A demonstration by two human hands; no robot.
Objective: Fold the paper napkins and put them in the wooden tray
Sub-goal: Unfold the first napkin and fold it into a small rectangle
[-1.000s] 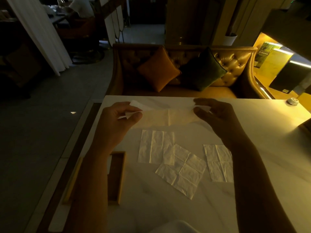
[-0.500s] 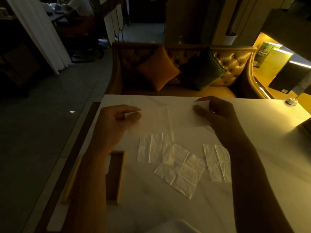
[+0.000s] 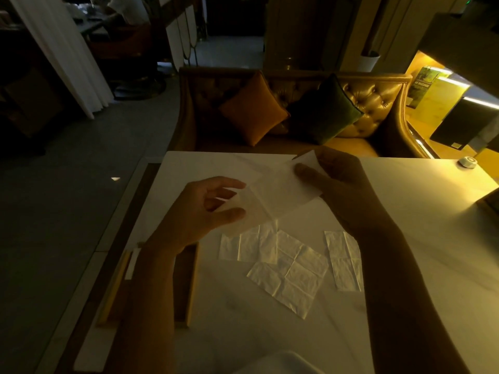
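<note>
A thin white paper napkin (image 3: 280,193) is held in the air over the white table (image 3: 405,238). My right hand (image 3: 340,184) pinches its far right corner between thumb and fingers. My left hand (image 3: 205,209) is at its lower left corner with fingers spread, the thumb under the sheet's edge. Three more napkins lie flat on the table: one (image 3: 248,247) below the held sheet, a larger one (image 3: 291,276) turned diagonally and overlapping it, and a narrow one (image 3: 344,260) to the right. The wooden tray (image 3: 189,282) sits at the table's left edge, mostly hidden under my left forearm.
A tufted leather sofa (image 3: 378,103) with an orange cushion (image 3: 253,109) and a dark green cushion (image 3: 324,109) stands behind the table. A small round white object (image 3: 467,161) rests at the table's far right. The floor drops away to the left.
The napkin has tilted: my right hand lifted its corner up and away, while my left hand dropped lower and loosened its pinch, fingers now spread.
</note>
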